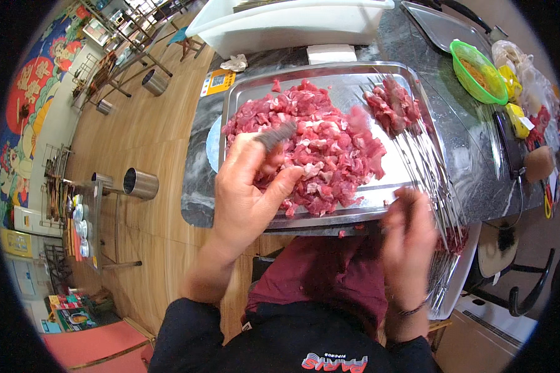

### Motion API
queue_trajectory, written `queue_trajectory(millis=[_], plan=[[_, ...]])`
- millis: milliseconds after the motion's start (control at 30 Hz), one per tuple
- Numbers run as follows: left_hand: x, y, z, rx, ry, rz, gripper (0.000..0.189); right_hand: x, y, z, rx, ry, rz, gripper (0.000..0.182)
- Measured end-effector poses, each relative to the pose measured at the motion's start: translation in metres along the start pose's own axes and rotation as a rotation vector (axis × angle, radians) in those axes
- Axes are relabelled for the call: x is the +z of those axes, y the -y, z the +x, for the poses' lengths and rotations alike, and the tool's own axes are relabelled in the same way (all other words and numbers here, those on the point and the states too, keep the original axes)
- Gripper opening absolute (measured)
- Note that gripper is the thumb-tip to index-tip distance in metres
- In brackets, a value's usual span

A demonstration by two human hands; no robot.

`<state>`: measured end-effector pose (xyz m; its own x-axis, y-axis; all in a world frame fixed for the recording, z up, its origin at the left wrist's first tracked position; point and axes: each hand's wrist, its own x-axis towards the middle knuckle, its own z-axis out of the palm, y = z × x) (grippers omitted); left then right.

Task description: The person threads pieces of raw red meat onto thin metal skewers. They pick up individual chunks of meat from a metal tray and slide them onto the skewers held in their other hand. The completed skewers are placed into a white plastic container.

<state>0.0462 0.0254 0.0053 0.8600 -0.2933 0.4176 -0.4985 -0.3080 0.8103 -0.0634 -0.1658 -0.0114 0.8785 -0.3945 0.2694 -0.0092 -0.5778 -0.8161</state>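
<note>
A heap of raw red meat pieces covers much of a shallow metal tray. My left hand is over the heap's left side, fingers curled and thumb stretched toward the meat. A dark ribbed cover wraps one of its fingers; whether a piece is pinched there is hidden. Blurred by motion, my right hand is at the tray's near right corner, fingers bent; I cannot make out anything in its grasp. Beside it lies a bundle of metal skewers, with meat threaded on their far ends.
More skewers lie in a white container below the table edge at right. Beyond the tray stands a white plastic tub. A green basket, yellow packets and plastic bags sit on the marble-patterned tabletop.
</note>
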Motion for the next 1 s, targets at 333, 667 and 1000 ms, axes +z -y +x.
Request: queue_trajectory(millis=[333,667,1000], plan=[[-0.008,0.018,0.025,0.399,0.206,0.606,0.015,-0.055,0.013,0.027,-0.013,-0.133,0.036,0.019],[-0.015,0.016,0.029,0.299,0.023,0.633,0.014,-0.008,-0.024,-0.065,0.306,0.147,0.491,0.01],[-0.016,0.02,0.022,-0.201,0.029,-0.073,0.013,0.004,-0.032,-0.081,0.307,0.204,0.591,0.011]])
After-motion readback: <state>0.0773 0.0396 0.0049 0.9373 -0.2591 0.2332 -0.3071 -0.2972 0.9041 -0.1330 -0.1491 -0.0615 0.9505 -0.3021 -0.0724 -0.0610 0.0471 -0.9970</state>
